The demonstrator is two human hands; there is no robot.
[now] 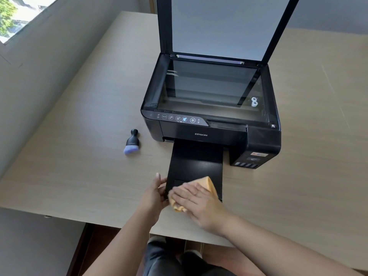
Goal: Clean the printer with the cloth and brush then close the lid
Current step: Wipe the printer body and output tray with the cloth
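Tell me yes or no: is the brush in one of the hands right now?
No. The brush lies on the table left of the printer, apart from both hands.

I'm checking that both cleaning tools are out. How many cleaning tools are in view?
2. The orange cloth lies under the flat right hand on the printer's output tray. The brush lies on the table, left of the printer.

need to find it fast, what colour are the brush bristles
Pale purple bristles, on a black handle; head view.
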